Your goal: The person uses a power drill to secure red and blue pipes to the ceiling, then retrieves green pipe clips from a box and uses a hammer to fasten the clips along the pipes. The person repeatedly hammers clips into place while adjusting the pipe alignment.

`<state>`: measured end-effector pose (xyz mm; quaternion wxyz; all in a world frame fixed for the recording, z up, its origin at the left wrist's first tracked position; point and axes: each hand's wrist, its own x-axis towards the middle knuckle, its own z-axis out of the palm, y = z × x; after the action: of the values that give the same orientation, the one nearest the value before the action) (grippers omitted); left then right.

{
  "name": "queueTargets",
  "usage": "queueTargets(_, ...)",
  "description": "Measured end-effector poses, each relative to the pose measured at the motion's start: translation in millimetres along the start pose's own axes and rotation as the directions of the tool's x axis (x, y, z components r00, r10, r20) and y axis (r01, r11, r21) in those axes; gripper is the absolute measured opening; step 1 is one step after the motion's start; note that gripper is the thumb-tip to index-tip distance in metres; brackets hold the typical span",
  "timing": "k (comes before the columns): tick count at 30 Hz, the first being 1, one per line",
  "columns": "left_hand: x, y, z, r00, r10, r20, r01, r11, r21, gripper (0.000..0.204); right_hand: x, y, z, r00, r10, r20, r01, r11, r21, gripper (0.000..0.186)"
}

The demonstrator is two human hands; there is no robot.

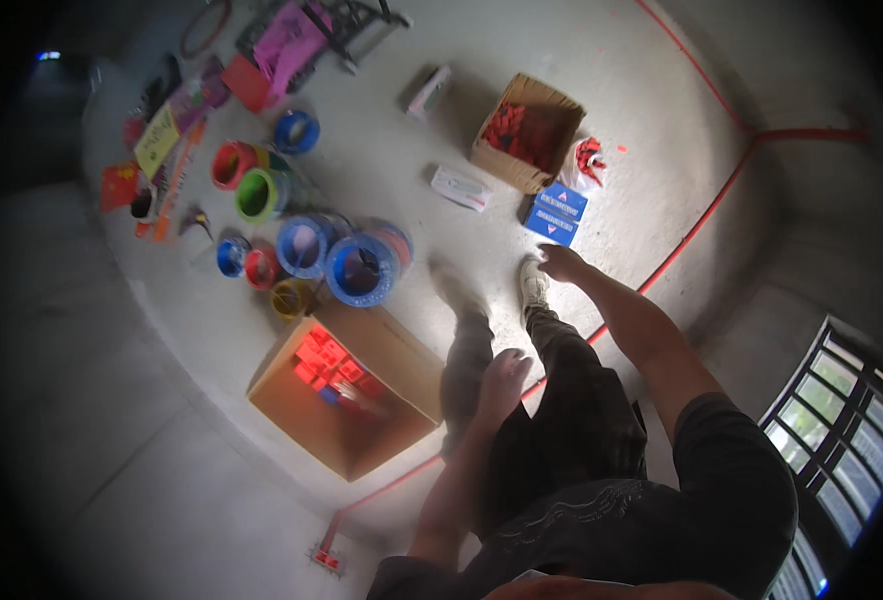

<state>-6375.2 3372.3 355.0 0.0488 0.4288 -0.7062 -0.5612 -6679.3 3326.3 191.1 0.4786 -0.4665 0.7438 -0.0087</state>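
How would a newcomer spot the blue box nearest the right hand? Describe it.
Start at the open cardboard carton of red items, upper right of centre. Just below it, an upper blue box and a lower blue box lie side by side. Yours is the lower one, set apart by being nearer the right hand.

Blue boxes: lettering seemingly unreadable

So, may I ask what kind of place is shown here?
It looks like a room under construction or being fitted out, judging by the bare concrete-like floor, red pipes along the room's edges and coloured spools grouped together.
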Motion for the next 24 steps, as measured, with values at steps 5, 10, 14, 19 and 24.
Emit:
queueTargets(5,102.9,-32.2,67.9,0.927,-0.339,0.161,0.374,0.859,-0.350,0.029,177.0,-51.9,83.3,0.998,0.022,0.054,-0.028,0.993,0.110,0.070)
queueTargets(10,164.2,-77.0,75.7,0.879,-0.371,0.301,0.456,0.840,-0.296,0.023,313.1,-48.3,146.9,1.000,-0.030,0.007,0.030,1.000,-0.006,0.061)
queueTargets(14,184.4,-65.5,59.5,0.957,-0.270,0.109,0.279,0.745,-0.606,0.019,358.1,-28.2,162.3,0.992,0.019,-0.125,-0.016,1.000,0.026,0.058)
queueTargets(19,194.0,-71.4,37.5,0.884,-0.397,0.248,0.461,0.650,-0.604,0.025,342.1,-68.6,115.7,0.946,0.213,-0.245,-0.164,0.965,0.205,0.059)
queueTargets(24,200.3,-79.6,38.8,0.842,-0.433,0.321,0.529,0.546,-0.650,0.025,361.3,-42.3,102.7,0.870,0.047,-0.491,0.008,0.994,0.109,0.070)
